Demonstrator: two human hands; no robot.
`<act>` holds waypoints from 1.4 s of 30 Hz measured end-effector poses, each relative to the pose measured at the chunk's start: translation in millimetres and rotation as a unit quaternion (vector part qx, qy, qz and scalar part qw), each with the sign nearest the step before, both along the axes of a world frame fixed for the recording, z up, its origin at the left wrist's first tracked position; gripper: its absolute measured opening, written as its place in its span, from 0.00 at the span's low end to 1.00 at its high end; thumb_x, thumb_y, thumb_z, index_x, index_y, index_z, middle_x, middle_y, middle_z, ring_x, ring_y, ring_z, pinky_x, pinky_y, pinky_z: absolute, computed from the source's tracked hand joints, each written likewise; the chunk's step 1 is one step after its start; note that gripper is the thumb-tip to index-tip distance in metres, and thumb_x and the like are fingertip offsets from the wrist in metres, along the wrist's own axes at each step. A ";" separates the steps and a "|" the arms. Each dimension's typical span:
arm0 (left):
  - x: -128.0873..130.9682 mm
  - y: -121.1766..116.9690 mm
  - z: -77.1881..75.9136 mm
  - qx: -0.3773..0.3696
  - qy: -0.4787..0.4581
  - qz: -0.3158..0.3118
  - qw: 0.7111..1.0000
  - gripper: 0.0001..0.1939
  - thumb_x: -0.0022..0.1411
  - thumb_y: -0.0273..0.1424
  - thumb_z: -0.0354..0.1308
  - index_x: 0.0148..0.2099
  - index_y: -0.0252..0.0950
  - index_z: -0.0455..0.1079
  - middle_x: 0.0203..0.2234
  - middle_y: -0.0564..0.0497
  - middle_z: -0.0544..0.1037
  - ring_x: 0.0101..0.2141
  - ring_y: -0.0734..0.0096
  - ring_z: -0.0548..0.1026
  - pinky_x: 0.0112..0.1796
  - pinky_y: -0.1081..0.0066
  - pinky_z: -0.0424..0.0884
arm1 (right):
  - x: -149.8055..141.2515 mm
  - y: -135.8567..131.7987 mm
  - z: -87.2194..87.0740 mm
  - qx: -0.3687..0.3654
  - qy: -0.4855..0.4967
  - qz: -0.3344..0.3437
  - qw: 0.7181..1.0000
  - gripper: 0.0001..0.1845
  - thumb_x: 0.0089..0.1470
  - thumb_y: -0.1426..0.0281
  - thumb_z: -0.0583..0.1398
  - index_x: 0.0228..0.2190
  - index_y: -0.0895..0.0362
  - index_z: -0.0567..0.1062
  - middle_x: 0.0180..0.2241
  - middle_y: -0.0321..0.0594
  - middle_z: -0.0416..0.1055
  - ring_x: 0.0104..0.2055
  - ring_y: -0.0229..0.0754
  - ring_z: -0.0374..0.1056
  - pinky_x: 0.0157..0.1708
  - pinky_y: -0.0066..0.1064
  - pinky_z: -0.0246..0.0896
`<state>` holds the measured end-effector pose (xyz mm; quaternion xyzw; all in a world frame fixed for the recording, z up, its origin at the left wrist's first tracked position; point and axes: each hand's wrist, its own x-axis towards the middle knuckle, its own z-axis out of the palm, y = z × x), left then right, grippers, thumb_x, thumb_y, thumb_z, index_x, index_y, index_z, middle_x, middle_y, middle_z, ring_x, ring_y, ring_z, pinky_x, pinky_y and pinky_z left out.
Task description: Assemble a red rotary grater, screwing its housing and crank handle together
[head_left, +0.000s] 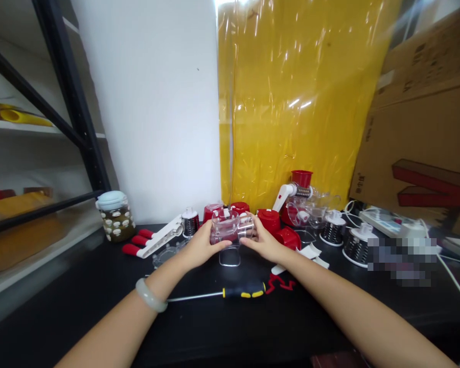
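Note:
My left hand (200, 247) grips the left side of a clear plastic grater housing (227, 230) held just above the black table (222, 327). My right hand (263, 241) holds its right end, fingers wrapped round the clear drum opening. A light bangle sits on my left wrist. Below the hands lies a screwdriver (230, 293) with a black and yellow handle. Behind the housing stand red plastic parts (270, 220).
White and red handles (153, 240) lie at left beside a jar with a pale lid (115, 214). An assembled red grater (299, 197) and steel drum blades (331, 230) stand at right, with a power strip (387, 222) and cardboard boxes (425, 128). Yellow film hangs behind.

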<state>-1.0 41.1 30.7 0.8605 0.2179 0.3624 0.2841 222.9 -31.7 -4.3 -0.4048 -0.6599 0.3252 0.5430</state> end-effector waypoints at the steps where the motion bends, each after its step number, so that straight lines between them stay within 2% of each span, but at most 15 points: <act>1: 0.6 -0.3 0.0 0.012 0.000 0.011 1.000 0.29 0.56 0.43 0.65 0.55 0.37 0.63 0.54 0.40 0.73 0.54 0.50 0.72 0.56 0.46 0.65 | 0.5 -0.1 -0.1 -0.004 0.001 0.000 1.000 0.50 0.50 0.56 0.66 0.64 0.45 0.44 0.57 0.49 0.63 0.54 0.48 0.68 0.55 0.51 0.63; 12: 2.2 -2.8 -1.9 0.032 0.013 0.019 0.999 0.31 0.58 0.42 0.63 0.59 0.37 0.59 0.55 0.39 0.71 0.54 0.51 0.71 0.56 0.48 0.65 | 3.7 -2.6 0.1 -0.014 -0.015 -0.003 1.000 0.51 0.51 0.57 0.65 0.65 0.47 0.42 0.54 0.48 0.65 0.48 0.45 0.70 0.51 0.49 0.66; 17: 1.6 -2.9 -1.8 0.032 0.008 0.002 0.999 0.33 0.58 0.42 0.63 0.61 0.38 0.57 0.55 0.40 0.71 0.54 0.52 0.72 0.56 0.49 0.66 | 4.5 -4.5 2.5 -0.011 -0.031 -0.007 0.999 0.51 0.52 0.57 0.65 0.66 0.46 0.41 0.53 0.47 0.66 0.45 0.44 0.70 0.50 0.47 0.67; 22: -0.1 -1.1 -2.0 0.055 0.029 -0.008 0.998 0.38 0.54 0.43 0.67 0.62 0.39 0.56 0.58 0.39 0.69 0.58 0.48 0.68 0.59 0.46 0.62 | 5.6 -6.6 4.0 -0.010 -0.043 -0.007 0.999 0.51 0.52 0.57 0.65 0.66 0.49 0.41 0.52 0.49 0.67 0.44 0.44 0.71 0.49 0.46 0.67; 27: -1.4 -0.5 -2.6 0.072 0.047 -0.004 0.996 0.37 0.54 0.44 0.67 0.60 0.40 0.56 0.58 0.39 0.68 0.58 0.48 0.68 0.58 0.45 0.63 | 6.7 -7.0 2.7 0.005 -0.056 -0.013 0.998 0.50 0.52 0.58 0.65 0.65 0.50 0.42 0.50 0.49 0.68 0.44 0.44 0.71 0.47 0.46 0.69; 31: -3.1 -3.0 0.1 0.101 0.048 0.006 0.994 0.40 0.52 0.45 0.68 0.61 0.39 0.54 0.57 0.38 0.67 0.58 0.47 0.67 0.58 0.46 0.63 | 6.6 -14.0 8.7 0.059 -0.074 -0.017 0.995 0.51 0.50 0.60 0.67 0.64 0.51 0.44 0.53 0.51 0.65 0.47 0.46 0.71 0.50 0.48 0.68; 35: -5.8 -9.5 7.5 0.127 0.034 -0.021 0.991 0.43 0.48 0.44 0.71 0.60 0.40 0.54 0.55 0.39 0.67 0.56 0.48 0.68 0.56 0.49 0.66 | 2.9 -28.2 20.7 0.138 -0.097 -0.024 0.985 0.51 0.46 0.63 0.69 0.62 0.51 0.47 0.58 0.53 0.60 0.58 0.52 0.64 0.58 0.50 0.61; 39: -6.6 -16.4 13.0 0.167 -0.007 -0.035 0.985 0.38 0.53 0.41 0.68 0.60 0.40 0.54 0.54 0.40 0.67 0.56 0.49 0.69 0.55 0.50 0.66 | 0.9 -36.6 25.1 0.243 -0.170 -0.059 0.953 0.49 0.48 0.64 0.68 0.62 0.52 0.46 0.57 0.54 0.59 0.59 0.53 0.62 0.58 0.51 0.61; 42: -5.2 -20.6 14.7 0.183 -0.031 -0.030 0.982 0.37 0.51 0.40 0.70 0.59 0.41 0.57 0.52 0.41 0.70 0.53 0.51 0.71 0.54 0.51 0.68 | 2.0 -35.7 22.0 0.274 -0.211 -0.076 0.935 0.50 0.47 0.64 0.68 0.61 0.52 0.45 0.56 0.53 0.61 0.57 0.52 0.65 0.56 0.49 0.63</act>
